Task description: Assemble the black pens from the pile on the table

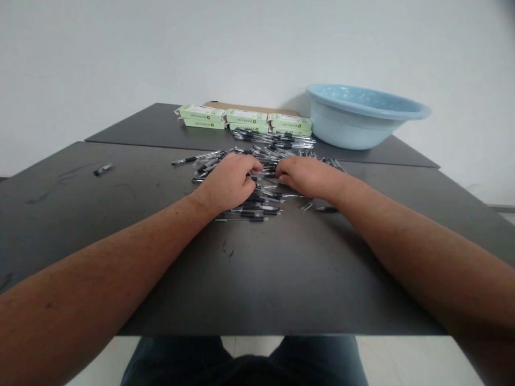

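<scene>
A loose pile of clear-and-black pens (257, 206) lies across the middle of the dark table. My left hand (229, 179) rests over the pile's left side, fingers curled and thumb bent in; a pen shows at the gap between thumb and forefinger. Facing it, my right hand (308, 174) is closed over the right side, its fingertips down among the pens. What the right fingers hold, if anything, is hidden. Just below the right hand lie a small clear pen cap (307, 206) and a dark pen (326, 209), partly covered by the forearm.
Behind the pile, a second bunch of pens (277, 139) lies before several stacked green-and-white boxes (245, 117). A light blue basin (354, 126) stands at the back right by the wall. One short pen piece (103, 169) lies apart at left. A seam crosses the table (257, 279).
</scene>
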Demonstrator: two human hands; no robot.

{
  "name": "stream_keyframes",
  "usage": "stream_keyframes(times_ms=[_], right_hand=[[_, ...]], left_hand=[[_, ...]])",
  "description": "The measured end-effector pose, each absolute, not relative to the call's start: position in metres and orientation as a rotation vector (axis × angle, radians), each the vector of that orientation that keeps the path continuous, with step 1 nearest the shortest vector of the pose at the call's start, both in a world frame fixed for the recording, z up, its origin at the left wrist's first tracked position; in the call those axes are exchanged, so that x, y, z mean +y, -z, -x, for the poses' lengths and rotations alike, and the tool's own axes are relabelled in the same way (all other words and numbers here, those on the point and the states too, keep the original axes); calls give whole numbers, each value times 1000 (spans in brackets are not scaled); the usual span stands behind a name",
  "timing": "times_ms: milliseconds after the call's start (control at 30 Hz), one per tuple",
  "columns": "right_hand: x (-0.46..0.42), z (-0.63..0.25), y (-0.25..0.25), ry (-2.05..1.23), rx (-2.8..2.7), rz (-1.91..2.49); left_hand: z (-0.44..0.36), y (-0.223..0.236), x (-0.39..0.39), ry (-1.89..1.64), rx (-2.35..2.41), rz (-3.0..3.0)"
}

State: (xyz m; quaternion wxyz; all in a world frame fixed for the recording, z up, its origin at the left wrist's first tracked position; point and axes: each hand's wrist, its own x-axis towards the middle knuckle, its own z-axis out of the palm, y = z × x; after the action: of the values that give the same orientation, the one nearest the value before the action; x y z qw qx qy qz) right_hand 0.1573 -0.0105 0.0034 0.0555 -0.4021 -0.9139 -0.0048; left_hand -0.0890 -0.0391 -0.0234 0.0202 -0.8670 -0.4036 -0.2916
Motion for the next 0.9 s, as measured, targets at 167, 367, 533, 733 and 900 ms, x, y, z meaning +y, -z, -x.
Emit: stream_keyframes(times_ms=[167, 367, 533, 733, 900], right_hand=[[-3, -165, -10, -497, -2438, 1355], [-1, -164, 0, -904, -2112, 1298], [-9, -157, 3, -445, -2368, 1254], [-18, -149, 3, -104, -2527, 1232], [-21, -144, 0, -68, -2640, 1284]], left_hand=[[89, 23, -39, 904, -1246, 2688], [88, 23, -40, 897, -1256, 2686], [88, 23, -39, 900, -1263, 2679], [88, 23, -39, 893, -1252, 2674], [88, 22, -39, 919, -1266, 2656]])
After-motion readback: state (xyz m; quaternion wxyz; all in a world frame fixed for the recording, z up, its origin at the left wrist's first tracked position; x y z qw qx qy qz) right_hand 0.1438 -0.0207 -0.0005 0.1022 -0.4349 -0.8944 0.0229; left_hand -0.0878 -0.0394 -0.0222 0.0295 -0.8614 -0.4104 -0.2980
